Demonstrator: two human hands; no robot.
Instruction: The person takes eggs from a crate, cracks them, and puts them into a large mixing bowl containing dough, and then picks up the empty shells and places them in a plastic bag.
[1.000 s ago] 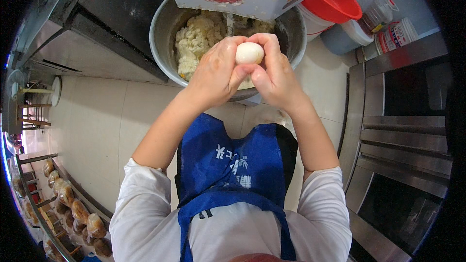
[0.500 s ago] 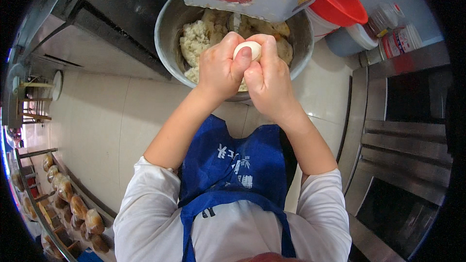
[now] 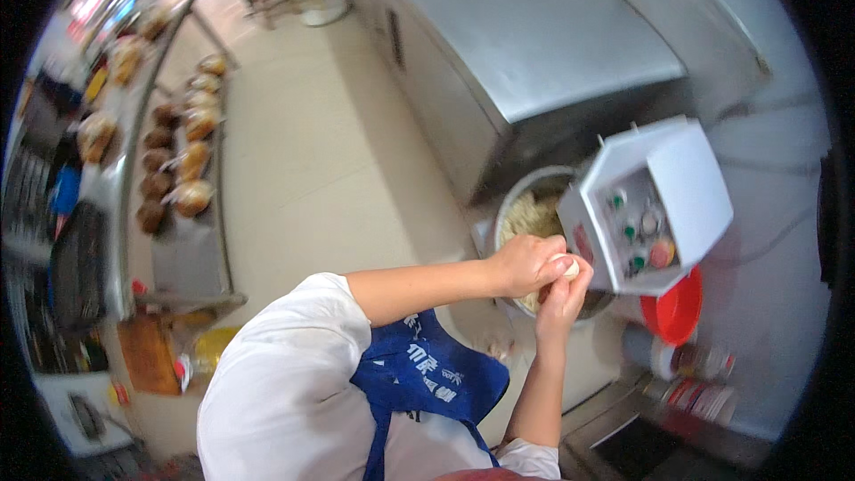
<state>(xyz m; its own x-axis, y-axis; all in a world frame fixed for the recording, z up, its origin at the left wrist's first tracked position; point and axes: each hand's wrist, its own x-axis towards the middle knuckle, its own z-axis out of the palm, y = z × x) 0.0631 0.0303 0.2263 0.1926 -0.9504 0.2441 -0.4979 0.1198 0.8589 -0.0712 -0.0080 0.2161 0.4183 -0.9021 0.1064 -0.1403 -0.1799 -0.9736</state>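
Note:
My left hand (image 3: 524, 265) and my right hand (image 3: 565, 297) meet over the near side of a large metal mixing bowl (image 3: 504, 205). Between their curled fingers sits a smooth, off-white egg (image 3: 571, 268), with a thumb lying across it. Both hands are closed around it, hiding much of its surface. Below and beyond them, pale, lumpy dough (image 3: 532, 214) fills part of the bowl. The white mixer head (image 3: 693, 183) overhangs the bowl's right side and covers some of the dough.
A steel-topped counter (image 3: 534, 27) stands behind the bowl. Right of it are a red basin (image 3: 672, 307) and plastic tubs (image 3: 699, 399). A rack with bagged loaves (image 3: 192, 198) stands at the left. Pale floor tiles (image 3: 312, 169) lie between rack and counter.
The view has swung left, so the bowl and hands now appear farther right and the mixer's control side shows. Both hands still hold the egg together over the bowl.

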